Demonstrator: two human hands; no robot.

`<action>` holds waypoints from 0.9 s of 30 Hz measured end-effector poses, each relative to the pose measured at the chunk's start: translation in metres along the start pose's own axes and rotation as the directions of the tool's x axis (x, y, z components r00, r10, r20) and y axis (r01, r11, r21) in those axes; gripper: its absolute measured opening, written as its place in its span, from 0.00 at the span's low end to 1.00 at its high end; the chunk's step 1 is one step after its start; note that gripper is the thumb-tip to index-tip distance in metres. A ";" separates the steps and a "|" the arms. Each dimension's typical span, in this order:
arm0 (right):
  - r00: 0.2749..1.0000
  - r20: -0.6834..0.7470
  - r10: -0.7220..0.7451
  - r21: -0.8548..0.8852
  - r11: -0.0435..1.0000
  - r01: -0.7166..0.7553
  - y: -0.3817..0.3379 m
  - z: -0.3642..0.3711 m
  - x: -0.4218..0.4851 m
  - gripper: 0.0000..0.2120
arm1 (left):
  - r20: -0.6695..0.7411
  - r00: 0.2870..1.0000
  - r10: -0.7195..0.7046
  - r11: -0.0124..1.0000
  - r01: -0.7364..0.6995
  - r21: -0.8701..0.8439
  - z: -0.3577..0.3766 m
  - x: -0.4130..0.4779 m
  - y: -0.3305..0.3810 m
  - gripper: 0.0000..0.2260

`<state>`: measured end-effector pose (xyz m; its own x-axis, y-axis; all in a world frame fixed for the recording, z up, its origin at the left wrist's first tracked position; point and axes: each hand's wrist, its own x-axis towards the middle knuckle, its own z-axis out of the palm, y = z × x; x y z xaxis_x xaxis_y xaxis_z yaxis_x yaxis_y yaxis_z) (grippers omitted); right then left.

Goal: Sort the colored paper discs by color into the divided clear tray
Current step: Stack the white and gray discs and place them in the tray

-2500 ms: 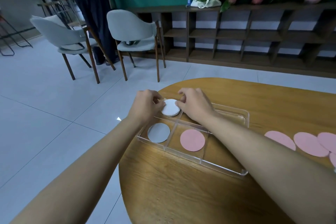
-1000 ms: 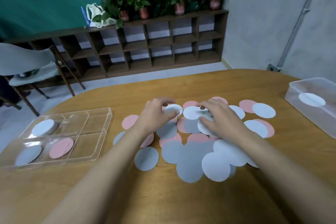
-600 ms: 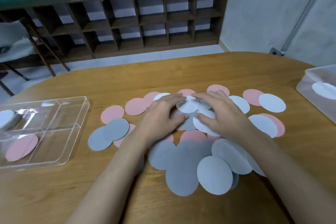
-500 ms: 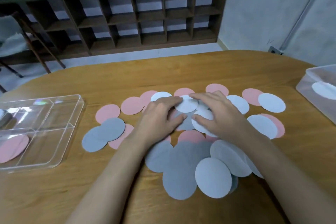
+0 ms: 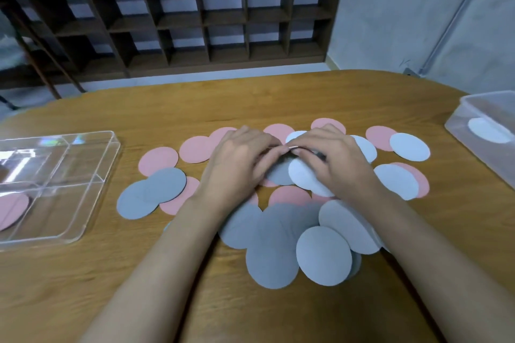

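pinching a thin round white disc (image 5: 296, 136) with left hand (image 5: 239, 160) and right hand (image 5: 334, 159) together. arching low over the mixed pile (image 5: 273, 253).

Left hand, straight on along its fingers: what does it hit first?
The right hand: the left hand points its fingers rightward at that hand's fingertips, nearly touching, above the pile of coloured paper discs. Whether a disc sits between them is unclear.

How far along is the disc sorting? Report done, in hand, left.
Done: one pink disc shows in the tray. In hand: left hand and right hand pinch a white disc mid-pile. Left: many pink, grey and white loose discs lie unsorted on the table.
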<state>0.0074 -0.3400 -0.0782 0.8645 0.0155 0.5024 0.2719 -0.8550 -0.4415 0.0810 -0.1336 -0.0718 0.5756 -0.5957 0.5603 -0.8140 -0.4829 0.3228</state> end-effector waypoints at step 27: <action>0.976 -0.102 0.191 0.127 0.976 -0.178 -0.012 -0.017 -0.007 0.07 | -0.147 0.967 -0.209 0.974 0.219 0.052 -0.017 -0.006 -0.016 0.10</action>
<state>-0.0094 -0.3390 -0.0641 0.8530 -0.2007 0.4818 0.1655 -0.7715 -0.6144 0.0890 -0.1113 -0.0672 0.7151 -0.3809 0.5861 -0.6633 -0.6343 0.3971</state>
